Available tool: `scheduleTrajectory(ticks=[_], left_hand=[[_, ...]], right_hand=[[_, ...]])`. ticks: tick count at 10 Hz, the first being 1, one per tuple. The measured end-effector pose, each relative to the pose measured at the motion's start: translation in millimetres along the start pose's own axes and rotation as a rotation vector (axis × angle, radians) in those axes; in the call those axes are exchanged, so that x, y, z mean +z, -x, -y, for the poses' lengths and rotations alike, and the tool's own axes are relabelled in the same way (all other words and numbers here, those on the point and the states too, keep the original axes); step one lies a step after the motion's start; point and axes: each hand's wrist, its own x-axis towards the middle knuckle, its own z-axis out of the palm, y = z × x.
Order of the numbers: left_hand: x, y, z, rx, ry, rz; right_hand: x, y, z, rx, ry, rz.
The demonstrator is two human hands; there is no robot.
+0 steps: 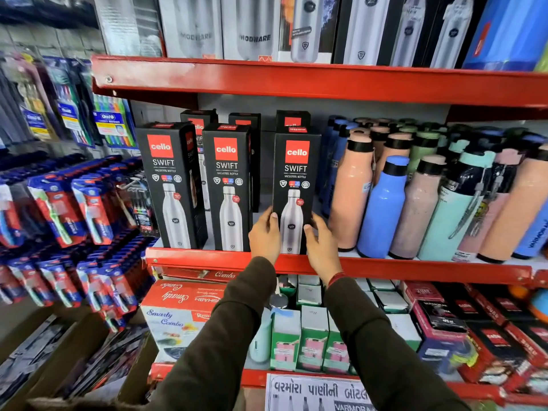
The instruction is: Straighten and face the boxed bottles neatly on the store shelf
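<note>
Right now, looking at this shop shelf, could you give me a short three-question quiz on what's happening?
1. True or false: both hands hold the rightmost black Cello Swift carton.
2. How many black cartons stand in the front row?
3. What stands directly right of the held carton: A) toothbrush packs, B) a peach bottle with black cap, C) green boxes?

Key: 1 true, the left hand and right hand grip its lower sides. 2 three. 3 B.

left box [169,185]: black Cello Swift, upright, turned slightly
middle box [226,188]: upright, front facing
right box [295,188]: upright, front facing, at shelf [195,258] edge
</note>
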Motion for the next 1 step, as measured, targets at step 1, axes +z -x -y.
scheduleTrajectory(ticks=[1], left_hand=[[-0.5, 1.4, 3.7, -0.002, 0.031, -0.025]], right_hand=[[-3.8, -2.2, 3.5, -0.004, -0.044, -0.035]])
